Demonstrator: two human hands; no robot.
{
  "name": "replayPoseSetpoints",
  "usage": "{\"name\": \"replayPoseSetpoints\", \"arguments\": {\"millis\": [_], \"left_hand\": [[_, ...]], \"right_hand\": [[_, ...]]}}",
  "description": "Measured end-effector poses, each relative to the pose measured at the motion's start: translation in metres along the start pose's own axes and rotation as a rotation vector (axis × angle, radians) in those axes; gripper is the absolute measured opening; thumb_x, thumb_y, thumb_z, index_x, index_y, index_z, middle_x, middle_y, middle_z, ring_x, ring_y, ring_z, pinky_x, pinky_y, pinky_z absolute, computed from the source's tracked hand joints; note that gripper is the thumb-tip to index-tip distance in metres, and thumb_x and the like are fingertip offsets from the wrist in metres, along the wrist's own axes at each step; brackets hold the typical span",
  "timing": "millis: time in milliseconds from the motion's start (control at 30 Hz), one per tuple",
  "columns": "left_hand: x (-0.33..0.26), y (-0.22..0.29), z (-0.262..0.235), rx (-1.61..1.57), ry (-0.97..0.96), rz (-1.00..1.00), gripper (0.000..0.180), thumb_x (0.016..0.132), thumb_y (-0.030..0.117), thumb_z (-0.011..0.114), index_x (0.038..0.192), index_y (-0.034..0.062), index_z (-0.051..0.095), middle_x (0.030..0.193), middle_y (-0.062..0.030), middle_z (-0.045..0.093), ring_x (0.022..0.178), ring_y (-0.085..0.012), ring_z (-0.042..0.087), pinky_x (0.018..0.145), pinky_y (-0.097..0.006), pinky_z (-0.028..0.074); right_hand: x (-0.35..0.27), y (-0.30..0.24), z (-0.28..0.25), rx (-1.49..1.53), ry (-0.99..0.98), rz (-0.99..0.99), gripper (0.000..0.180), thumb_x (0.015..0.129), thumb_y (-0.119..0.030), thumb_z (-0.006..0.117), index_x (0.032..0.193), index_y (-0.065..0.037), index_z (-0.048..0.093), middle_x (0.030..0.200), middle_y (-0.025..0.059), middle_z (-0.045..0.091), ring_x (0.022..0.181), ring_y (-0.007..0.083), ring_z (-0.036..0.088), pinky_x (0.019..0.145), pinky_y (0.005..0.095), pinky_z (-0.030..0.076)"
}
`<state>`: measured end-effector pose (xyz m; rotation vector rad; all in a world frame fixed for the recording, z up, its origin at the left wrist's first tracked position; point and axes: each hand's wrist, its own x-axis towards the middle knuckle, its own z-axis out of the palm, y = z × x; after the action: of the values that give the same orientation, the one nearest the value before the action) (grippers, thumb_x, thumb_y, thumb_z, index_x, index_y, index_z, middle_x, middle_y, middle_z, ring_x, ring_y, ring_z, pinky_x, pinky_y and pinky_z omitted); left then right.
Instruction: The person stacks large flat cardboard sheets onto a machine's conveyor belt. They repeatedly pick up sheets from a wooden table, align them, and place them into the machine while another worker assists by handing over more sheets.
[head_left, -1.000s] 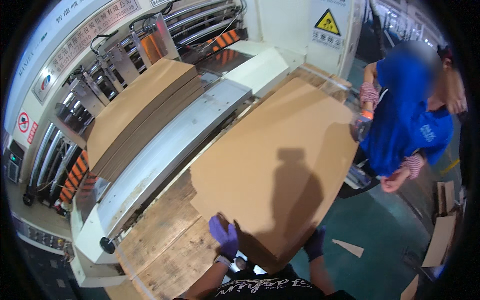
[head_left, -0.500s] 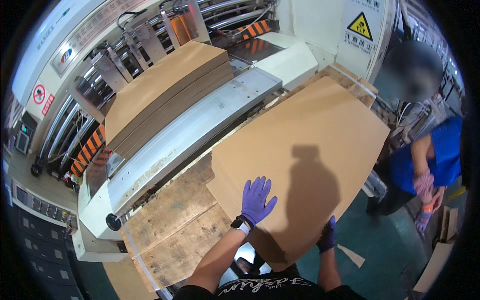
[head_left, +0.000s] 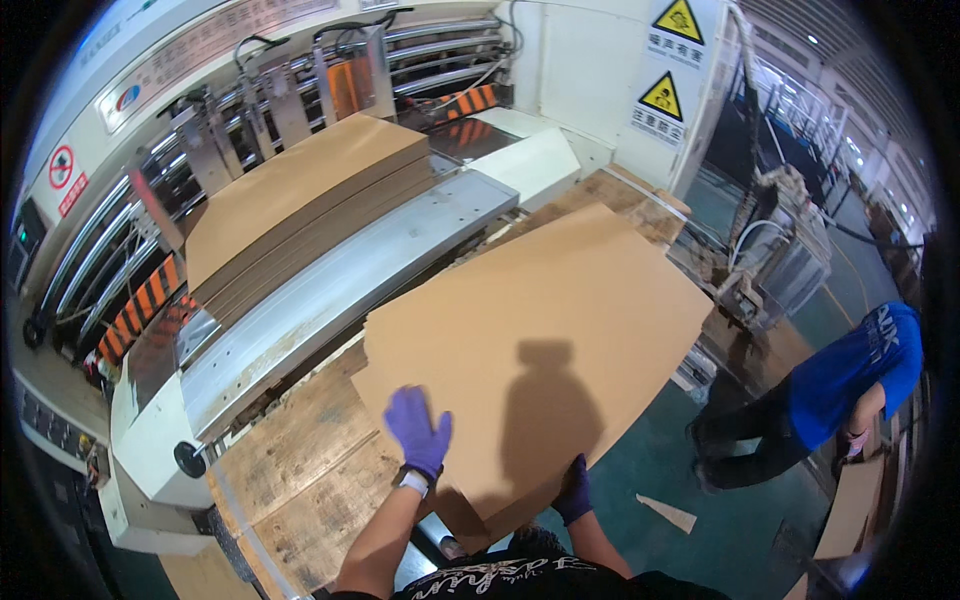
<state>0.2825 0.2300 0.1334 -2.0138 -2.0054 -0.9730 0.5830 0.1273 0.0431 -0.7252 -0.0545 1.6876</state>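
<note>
In the head view, a large brown cardboard sheet [head_left: 545, 350] fills the middle of the frame, its long axis running from the lower centre up toward the upper right, the far corner pointing at the yellow warning signs [head_left: 662, 95]. The left hand [head_left: 418, 432] (purple glove) lies flat on its lower left part, fingers spread wide. The right hand [head_left: 574, 492] grips the near lower edge, fingers curled over it. The sheet rests over a wooden pallet [head_left: 300, 470] at lower left. To its left a grey machine rail [head_left: 340, 290] runs alongside, with a cardboard stack [head_left: 300, 205] beyond. Green floor [head_left: 650, 470] lies open at lower right, where a person in blue [head_left: 845, 385] bends.
</note>
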Motion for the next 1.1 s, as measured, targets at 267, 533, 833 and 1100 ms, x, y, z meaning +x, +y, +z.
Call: {"name": "replayPoseSetpoints", "arguments": {"millis": [267, 533, 833, 1100], "left_hand": [[-0.019, 0.027, 0.041, -0.416, -0.336, -0.736, 0.095, 0.092, 0.059, 0.044, 0.146, -0.0082, 0.004, 0.156, -0.0235, 0.002, 0.145, -0.0341, -0.004, 0.116, -0.045, -0.005], [0.049, 0.119, 0.138, -0.377, -0.426, -0.747, 0.102, 0.091, 0.064, 0.04, 0.144, -0.0138, 0.001, 0.153, -0.0302, -0.004, 0.143, -0.0409, -0.005, 0.116, -0.046, -0.001], [0.168, 0.214, 0.253, -0.384, -0.464, -0.52, 0.106, 0.085, 0.066, 0.051, 0.143, -0.0133, 0.012, 0.15, -0.0336, 0.012, 0.142, -0.0432, 0.01, 0.115, -0.046, 0.011], [0.266, 0.155, 0.302, -0.421, 0.015, -0.179, 0.05, 0.087, 0.038, 0.061, 0.105, -0.0087, 0.052, 0.108, -0.0279, 0.054, 0.104, -0.04, 0.05, 0.09, -0.045, 0.039]], "right_hand": [[0.016, -0.024, 0.012, 0.009, 0.005, -0.05, 0.063, 0.092, -0.051, 0.05, 0.14, -0.012, 0.04, 0.134, 0.0079, 0.051, 0.119, 0.0284, 0.051, 0.1, 0.0471, 0.041], [0.115, -0.149, -0.02, -0.101, 0.068, -0.3, 0.058, 0.094, -0.044, 0.05, 0.138, -0.005, 0.043, 0.133, 0.011, 0.053, 0.121, 0.0276, 0.051, 0.103, 0.0425, 0.04], [0.256, -0.326, -0.014, -0.174, 0.112, -0.202, 0.052, 0.093, -0.041, 0.055, 0.132, -0.007, 0.049, 0.122, 0.0084, 0.06, 0.106, 0.0238, 0.059, 0.093, 0.0382, 0.047], [0.225, -0.359, -0.018, -0.873, 0.413, -0.742, 0.044, 0.096, -0.032, 0.054, 0.126, 0.001, 0.049, 0.11, 0.0076, 0.058, 0.093, 0.0126, 0.051, 0.081, 0.0285, 0.044]]}}
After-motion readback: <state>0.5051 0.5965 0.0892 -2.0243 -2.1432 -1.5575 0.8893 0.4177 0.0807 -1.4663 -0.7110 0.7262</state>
